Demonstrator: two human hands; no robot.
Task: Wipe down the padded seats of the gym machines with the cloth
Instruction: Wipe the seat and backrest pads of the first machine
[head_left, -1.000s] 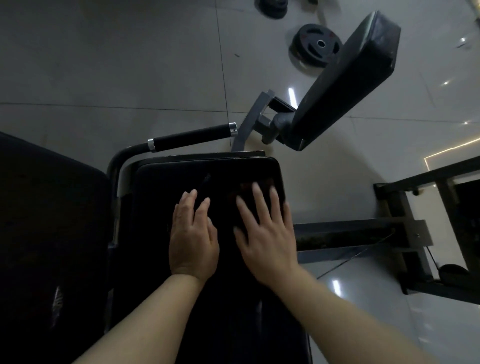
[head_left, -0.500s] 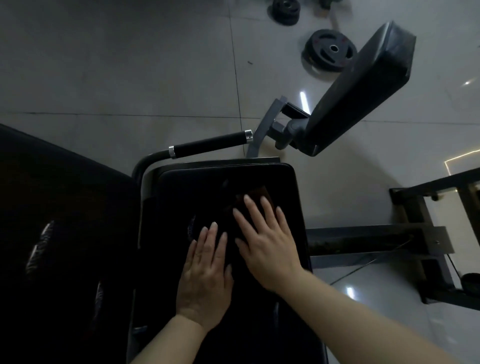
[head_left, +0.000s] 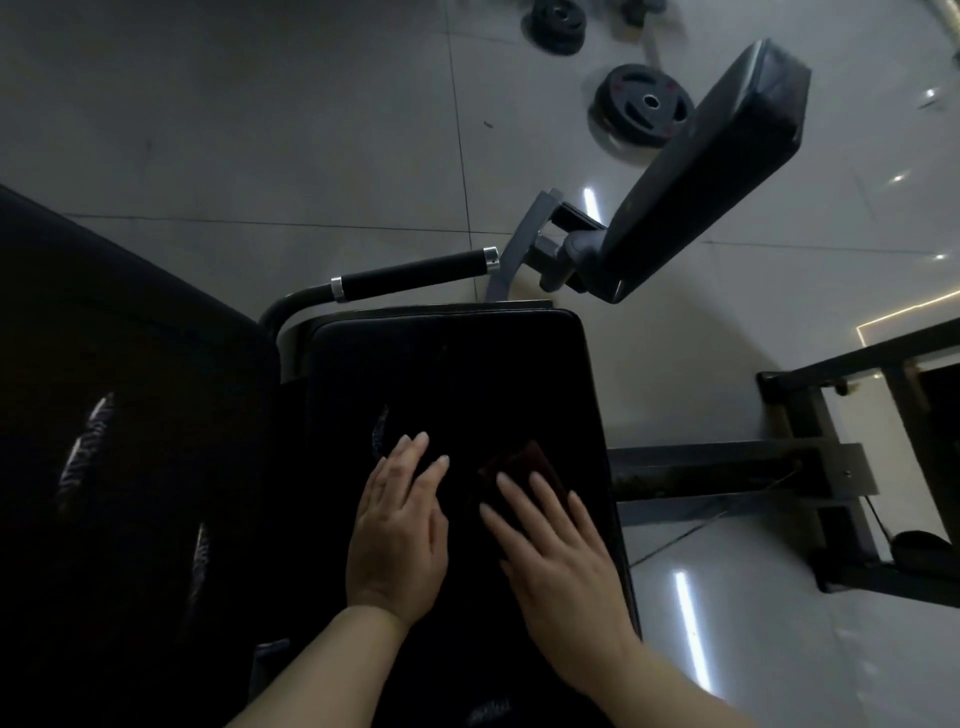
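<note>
Two flat hands on padded seat (head_left: 447, 374): right hand (head_left: 561, 561) presses cloth (head_left: 519, 465), left hand (head_left: 397, 540) open beside; no legible writing.

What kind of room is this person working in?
Most likely a gym. A weight plate lies on the tiled floor, and a machine with a padded seat, a raised pad and a grip handle fills the view.

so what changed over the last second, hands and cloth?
Both hands slid back along the seat pad toward the person. The right hand drew the dark cloth with it, flat under straight fingers; the left hand also pulled back, flat on the pad. No grip taken or let go. The handle and weight plate stayed put.
</note>
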